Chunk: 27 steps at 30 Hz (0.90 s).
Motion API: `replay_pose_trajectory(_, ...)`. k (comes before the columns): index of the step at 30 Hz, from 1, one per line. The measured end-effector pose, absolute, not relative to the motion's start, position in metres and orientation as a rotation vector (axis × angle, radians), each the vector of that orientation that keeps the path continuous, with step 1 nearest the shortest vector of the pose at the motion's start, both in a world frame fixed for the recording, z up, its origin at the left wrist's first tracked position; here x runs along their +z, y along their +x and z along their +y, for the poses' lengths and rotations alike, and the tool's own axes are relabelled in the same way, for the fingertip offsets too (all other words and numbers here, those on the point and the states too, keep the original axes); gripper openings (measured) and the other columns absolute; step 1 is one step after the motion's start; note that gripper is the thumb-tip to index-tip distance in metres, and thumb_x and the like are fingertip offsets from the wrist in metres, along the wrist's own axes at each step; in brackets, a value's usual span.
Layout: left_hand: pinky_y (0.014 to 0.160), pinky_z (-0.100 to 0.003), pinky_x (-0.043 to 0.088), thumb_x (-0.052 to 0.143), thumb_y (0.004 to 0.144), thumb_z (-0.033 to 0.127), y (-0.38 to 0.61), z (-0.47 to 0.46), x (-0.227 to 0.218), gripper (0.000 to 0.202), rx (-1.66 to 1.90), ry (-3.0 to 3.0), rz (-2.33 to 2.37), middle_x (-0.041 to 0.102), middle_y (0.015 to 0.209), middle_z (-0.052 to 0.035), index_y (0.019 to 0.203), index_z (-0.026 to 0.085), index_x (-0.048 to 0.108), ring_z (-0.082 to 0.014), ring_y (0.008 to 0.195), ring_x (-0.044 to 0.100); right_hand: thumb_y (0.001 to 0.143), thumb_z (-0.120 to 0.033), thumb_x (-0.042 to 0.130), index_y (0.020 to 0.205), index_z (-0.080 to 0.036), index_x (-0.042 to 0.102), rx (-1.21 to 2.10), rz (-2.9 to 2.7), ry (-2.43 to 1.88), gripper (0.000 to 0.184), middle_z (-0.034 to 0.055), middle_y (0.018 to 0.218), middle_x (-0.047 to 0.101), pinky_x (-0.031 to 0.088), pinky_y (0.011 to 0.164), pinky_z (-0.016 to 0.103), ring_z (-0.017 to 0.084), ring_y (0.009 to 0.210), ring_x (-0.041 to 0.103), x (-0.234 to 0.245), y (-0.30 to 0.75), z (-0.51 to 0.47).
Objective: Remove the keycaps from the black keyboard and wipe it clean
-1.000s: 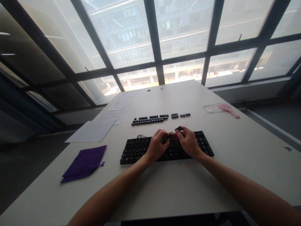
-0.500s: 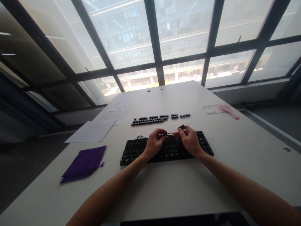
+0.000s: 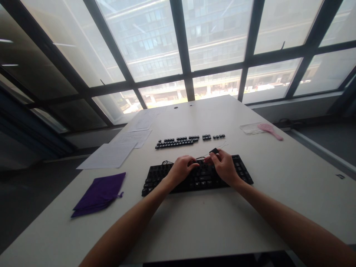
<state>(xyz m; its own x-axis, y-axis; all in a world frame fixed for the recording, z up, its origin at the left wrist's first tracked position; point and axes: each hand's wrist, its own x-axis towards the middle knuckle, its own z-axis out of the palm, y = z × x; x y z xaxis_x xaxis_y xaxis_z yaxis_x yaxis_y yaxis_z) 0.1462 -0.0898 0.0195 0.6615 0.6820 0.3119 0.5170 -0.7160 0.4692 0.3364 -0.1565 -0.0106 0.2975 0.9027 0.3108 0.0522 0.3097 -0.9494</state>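
Note:
A black keyboard (image 3: 204,178) lies across the white table in front of me, partly covered by both hands. My left hand (image 3: 182,168) is closed, with thumb and fingertips low over the middle of the keys. Whatever sits between those fingertips blends into the dark keys. My right hand (image 3: 224,167) pinches a small black block (image 3: 214,151) just above the keyboard's back edge. Thin pale wire (image 3: 226,143) shows behind that hand; I cannot tell whether it joins the block. Beyond the keyboard, loose black keycaps (image 3: 178,142) are laid out in rows.
To the left are a purple cloth pouch (image 3: 100,193) and several paper sheets (image 3: 108,155). A pink hairbrush (image 3: 269,129) rests beside a clear plastic bag (image 3: 249,128) at the right edge. Tall windows (image 3: 217,33) stand behind the white table (image 3: 205,230).
My left hand has lowered slightly toward the keys; a small dark piece seen at its fingertips earlier is now hard to make out. My right hand has barely shifted, still pinching the black block.

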Motion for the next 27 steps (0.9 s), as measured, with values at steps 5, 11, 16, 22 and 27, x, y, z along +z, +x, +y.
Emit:
replay_pose_trajectory(5, 0.082, -0.032, 0.049, 0.051, 0.098, 0.026, 0.134, -0.077, 0.033, 0.024, 0.612, 2.641, 0.801, 0.069, 0.095, -0.0073, 0.106, 0.02, 0.072, -0.0197, 0.087, 0.063, 0.091, -0.05, 0.059, 0.086, -0.021, 0.058, 0.744, -1.112, -1.114, 0.03, 0.01, 0.08, 0.075, 0.059, 0.063, 0.037, 0.027, 0.073, 0.074, -0.006, 0.339, -0.156)
replay_pose_trajectory(11, 0.096, -0.034, 0.048, 0.05, 0.091, 0.004, 0.13, -0.074, 0.041, 0.042, 0.385, 2.77, 0.4, 0.066, 0.116, -0.0054, 0.121, 0.028, 0.067, -0.0194, 0.108, 0.058, 0.09, -0.05, 0.06, 0.083, -0.02, 0.059, 0.718, -1.078, -1.129, 0.031, 0.0107, 0.08, 0.075, 0.059, 0.062, 0.035, 0.026, 0.07, 0.073, -0.003, 0.347, -0.154)
replay_pose_trajectory(16, 0.093, -0.03, 0.049, 0.052, 0.092, 0.007, 0.137, -0.069, 0.033, 0.032, 0.335, 2.695, 0.382, 0.068, 0.112, -0.0055, 0.112, 0.024, 0.071, -0.018, 0.102, 0.062, 0.091, -0.05, 0.059, 0.084, -0.021, 0.059, 0.704, -1.077, -1.136, 0.03, 0.0103, 0.081, 0.075, 0.059, 0.061, 0.035, 0.025, 0.069, 0.073, -0.006, 0.351, -0.152)
replay_pose_trajectory(22, 0.075, -0.026, 0.052, 0.069, 0.085, 0.02, 0.135, -0.069, 0.035, 0.029, 0.426, 2.584, 0.544, 0.066, 0.097, -0.0046, 0.113, 0.02, 0.067, -0.0146, 0.081, 0.062, 0.091, -0.049, 0.058, 0.084, -0.021, 0.058, 0.7, -1.084, -1.144, 0.029, 0.0105, 0.081, 0.075, 0.058, 0.062, 0.035, 0.025, 0.07, 0.073, -0.006, 0.353, -0.152)
replay_pose_trajectory(27, 0.072, -0.025, 0.052, 0.068, 0.085, 0.023, 0.14, -0.057, 0.032, 0.01, 0.615, 2.539, 0.665, 0.065, 0.092, -0.0048, 0.091, 0.016, 0.071, -0.013, 0.076, 0.062, 0.092, -0.046, 0.058, 0.084, -0.021, 0.058, 0.704, -1.081, -1.142, 0.026, 0.01, 0.08, 0.075, 0.058, 0.063, 0.035, 0.025, 0.07, 0.073, -0.005, 0.353, -0.152)
